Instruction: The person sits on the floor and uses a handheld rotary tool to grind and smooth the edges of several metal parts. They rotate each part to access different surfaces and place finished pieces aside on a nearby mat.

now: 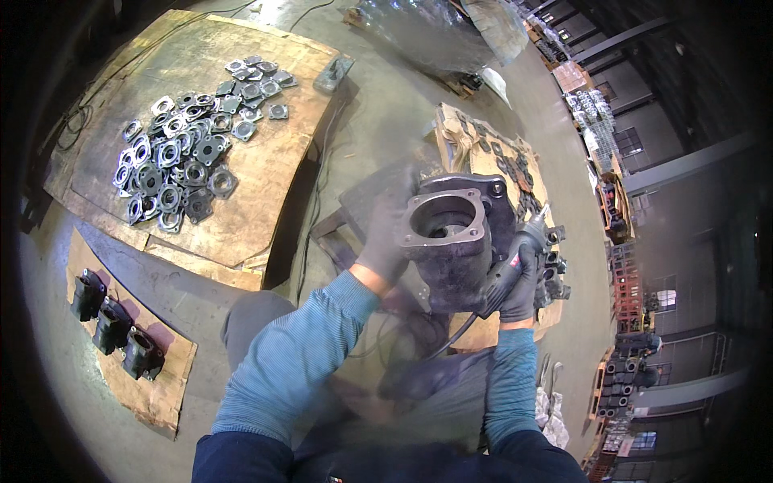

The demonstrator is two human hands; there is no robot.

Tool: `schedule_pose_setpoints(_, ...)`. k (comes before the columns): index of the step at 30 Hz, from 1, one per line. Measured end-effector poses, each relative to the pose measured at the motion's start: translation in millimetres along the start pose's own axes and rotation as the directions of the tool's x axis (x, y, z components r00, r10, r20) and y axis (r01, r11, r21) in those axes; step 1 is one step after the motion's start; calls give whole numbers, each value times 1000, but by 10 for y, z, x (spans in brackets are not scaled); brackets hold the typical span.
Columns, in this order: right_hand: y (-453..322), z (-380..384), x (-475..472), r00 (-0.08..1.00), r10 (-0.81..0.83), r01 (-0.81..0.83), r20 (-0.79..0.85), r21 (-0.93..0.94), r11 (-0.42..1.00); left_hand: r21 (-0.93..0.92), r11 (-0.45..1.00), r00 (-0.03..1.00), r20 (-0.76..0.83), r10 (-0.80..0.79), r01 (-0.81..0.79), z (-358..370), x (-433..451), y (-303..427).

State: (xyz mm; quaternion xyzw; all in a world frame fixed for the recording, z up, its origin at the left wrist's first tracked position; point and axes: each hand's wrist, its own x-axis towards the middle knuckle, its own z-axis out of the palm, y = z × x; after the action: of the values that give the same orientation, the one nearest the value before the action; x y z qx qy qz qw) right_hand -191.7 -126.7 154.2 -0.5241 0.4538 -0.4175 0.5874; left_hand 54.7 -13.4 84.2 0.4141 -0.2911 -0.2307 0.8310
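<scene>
A dark cast-iron housing [456,265] is held up before my chest. Its square, bolt-holed flange and round bore face up towards me. My left hand [386,226], in a dark glove, grips the housing's left side; its fingers are partly hidden and blurred. My right hand [520,293], gloved too, is wrapped around an electric die grinder [506,271] at the housing's right. The grinder's bare tip [546,210] points up and away, apart from the bore. Whether my right hand also supports the housing is hidden.
At left, a wooden-topped table [272,175] bears a heap of square metal flanges [169,154]. Several housings [112,326] stand on floor cardboard [160,395]. More castings [549,271] lie on the cardboard-covered surface [471,130] at right. The grinder's cord [453,339] trails towards my lap.
</scene>
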Motion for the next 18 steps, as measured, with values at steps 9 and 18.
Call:
schedule_pose_setpoints(9,139,-114,102,982,164,-177,94,160,971,-14,972,956,-179,-233,235,-69,81,-45)
schedule_pose_setpoints(18,198,-220,133,981,173,-185,84,152,971,-26,977,945,-249,-213,214,-154,93,-114)
